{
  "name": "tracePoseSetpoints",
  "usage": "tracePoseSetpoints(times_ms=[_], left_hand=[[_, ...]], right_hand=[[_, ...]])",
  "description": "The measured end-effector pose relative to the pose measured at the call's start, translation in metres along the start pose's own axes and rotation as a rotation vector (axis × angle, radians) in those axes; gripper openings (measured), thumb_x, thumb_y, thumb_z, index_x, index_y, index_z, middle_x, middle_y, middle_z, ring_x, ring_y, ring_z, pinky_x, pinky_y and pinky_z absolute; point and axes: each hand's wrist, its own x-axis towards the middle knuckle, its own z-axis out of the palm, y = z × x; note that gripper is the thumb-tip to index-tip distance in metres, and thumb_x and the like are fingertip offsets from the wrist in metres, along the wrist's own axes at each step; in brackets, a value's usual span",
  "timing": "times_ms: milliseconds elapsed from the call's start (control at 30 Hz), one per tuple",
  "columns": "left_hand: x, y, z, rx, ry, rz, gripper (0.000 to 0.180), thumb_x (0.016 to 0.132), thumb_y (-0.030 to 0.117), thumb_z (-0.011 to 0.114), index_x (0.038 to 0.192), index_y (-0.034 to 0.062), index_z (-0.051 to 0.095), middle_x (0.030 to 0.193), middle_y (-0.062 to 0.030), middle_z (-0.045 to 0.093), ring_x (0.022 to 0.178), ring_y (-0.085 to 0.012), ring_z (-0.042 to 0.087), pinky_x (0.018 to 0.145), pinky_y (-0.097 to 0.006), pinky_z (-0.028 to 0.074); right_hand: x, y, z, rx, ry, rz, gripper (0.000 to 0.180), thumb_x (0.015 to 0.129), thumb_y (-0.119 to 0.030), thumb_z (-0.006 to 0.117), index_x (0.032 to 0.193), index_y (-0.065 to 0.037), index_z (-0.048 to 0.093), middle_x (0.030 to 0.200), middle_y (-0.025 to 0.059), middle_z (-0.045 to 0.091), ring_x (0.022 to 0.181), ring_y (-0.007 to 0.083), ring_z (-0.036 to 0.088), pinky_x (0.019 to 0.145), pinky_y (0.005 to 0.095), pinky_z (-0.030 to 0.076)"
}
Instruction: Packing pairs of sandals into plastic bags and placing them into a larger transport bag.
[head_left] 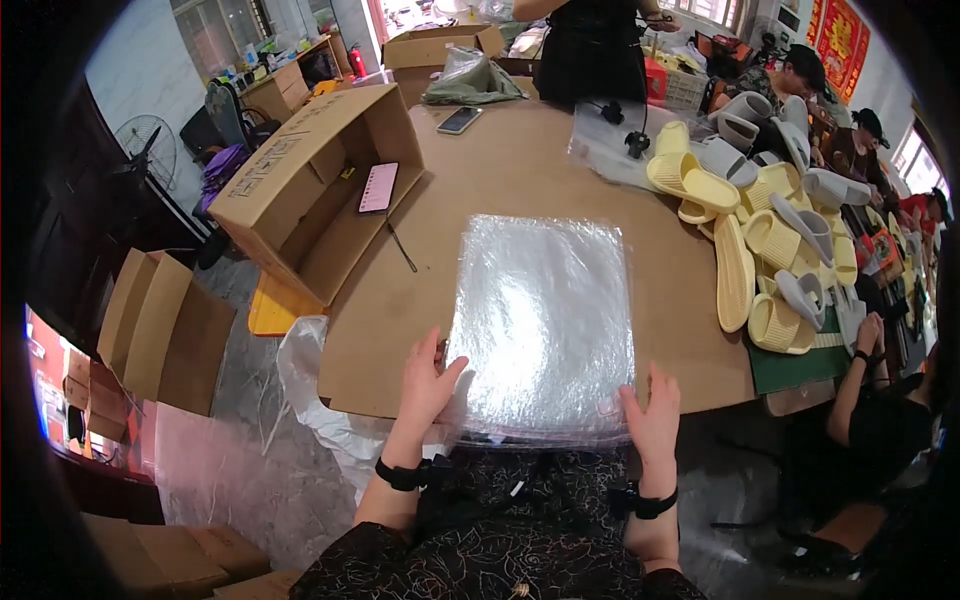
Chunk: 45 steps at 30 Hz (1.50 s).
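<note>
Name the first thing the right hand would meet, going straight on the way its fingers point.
Across the table, the right hand would probably meet a yellow slipper or the clear plastic beside it; depth is unclear here.

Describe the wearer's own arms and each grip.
The left grip and right grip are ungloved. Both wrists wear black bands, each with a small dark attachment on its inner side. The sleeves are black with fine, pale line patterns, leaving the forearms bare.
</note>
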Motion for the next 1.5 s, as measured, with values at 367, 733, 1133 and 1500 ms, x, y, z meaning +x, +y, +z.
tracePoseSetpoints(times_ms=[367,733,1133,1500], left_hand=[[0.006,0.014,0.004,0.103,-0.023,-0.021,0.041,0.077,0.019,0.075,0.114,0.0052,0.063,0.096,-0.0115,0.06,0.079,-0.0237,0.061,0.072,-0.036,0.051],[-0.005,0.02,-0.007,0.25,0.049,0.182,0.054,0.081,0.021,0.073,0.13,0.0056,0.055,0.121,-0.02,0.058,0.104,-0.0349,0.058,0.088,-0.041,0.049],[-0.005,0.011,0.032,0.303,-0.302,0.622,0.048,0.088,0.037,0.065,0.129,0.0144,0.06,0.144,-0.0144,0.049,0.135,-0.0413,0.038,0.111,-0.05,0.033],[-0.011,0.005,0.031,0.216,-0.272,0.587,0.046,0.078,0.035,0.074,0.119,0.0152,0.067,0.139,-0.0133,0.054,0.133,-0.0413,0.041,0.109,-0.05,0.036]], right_hand=[[0.029,0.013,0.021,-0.051,-0.071,0.075,0.054,0.075,-0.029,0.078,0.12,-0.004,0.062,0.107,0.0177,0.058,0.105,0.0374,0.055,0.088,0.0454,0.047],[0.026,0.02,0.025,-0.021,0.015,-0.043,0.052,0.075,-0.029,0.079,0.118,-0.005,0.063,0.109,0.015,0.054,0.106,0.0353,0.052,0.088,0.0447,0.046],[0.032,0.057,0.052,0.265,0.29,-0.014,0.02,0.079,-0.02,0.076,0.093,-0.006,0.071,0.083,0.0089,0.063,0.073,0.0225,0.063,0.066,0.0334,0.052],[0.02,0.034,0.046,0.136,0.38,-0.008,0.014,0.081,-0.025,0.072,0.085,-0.012,0.071,0.084,0.009,0.064,0.081,0.03,0.064,0.069,0.042,0.052]])
